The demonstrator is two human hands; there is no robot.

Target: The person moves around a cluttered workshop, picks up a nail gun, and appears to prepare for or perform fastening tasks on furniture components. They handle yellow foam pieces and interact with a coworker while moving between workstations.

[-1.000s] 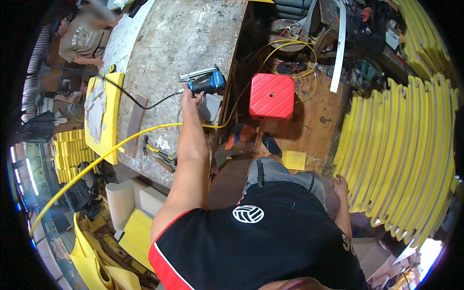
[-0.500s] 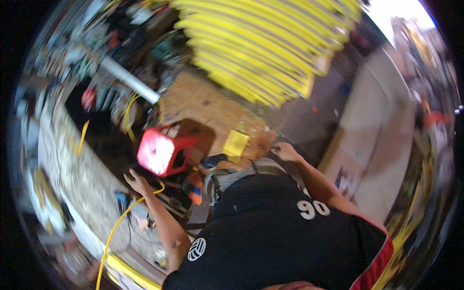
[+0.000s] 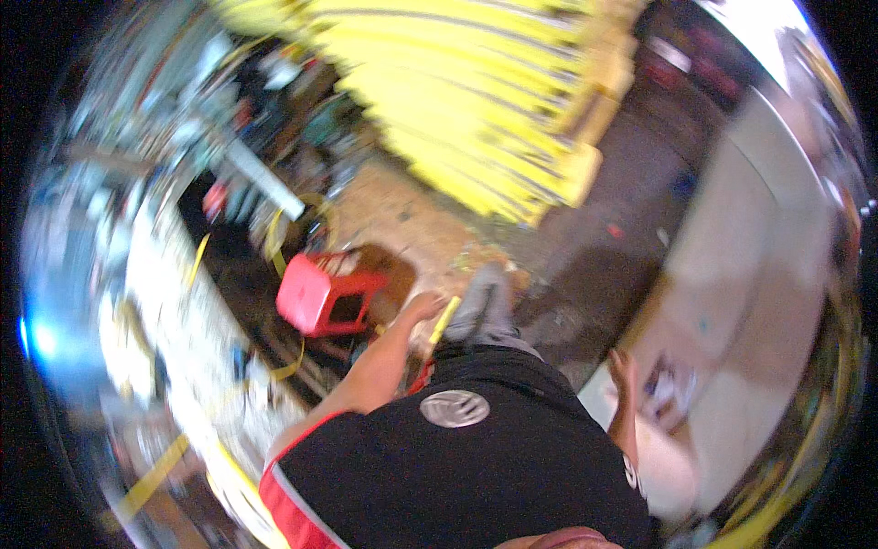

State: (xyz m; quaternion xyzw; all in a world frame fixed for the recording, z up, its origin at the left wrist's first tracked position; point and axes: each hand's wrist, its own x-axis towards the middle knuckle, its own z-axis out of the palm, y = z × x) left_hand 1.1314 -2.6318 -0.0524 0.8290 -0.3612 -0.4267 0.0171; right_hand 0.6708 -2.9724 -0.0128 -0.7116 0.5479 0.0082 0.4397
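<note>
Head view, heavily motion-blurred. Left hand (image 3: pixel 422 306) is closed on a thin yellow strip (image 3: pixel 445 320), held just right of a red plastic stool (image 3: pixel 322 293) that stands on the floor beside the long grey workbench (image 3: pixel 174 302). Right hand (image 3: pixel 625 373) hangs at the person's side near a pale surface; whether it grips anything cannot be told. Stacked yellow panels (image 3: pixel 476 110) fill the upper middle. A yellow hose (image 3: pixel 197 259) crosses the workbench edge.

Left arm bent, forearm raised forward, left hand (image 3: pixel 422 306) loosely curled near body midline. Right arm hanging, right hand (image 3: pixel 625 370) low; fingers blurred.
</note>
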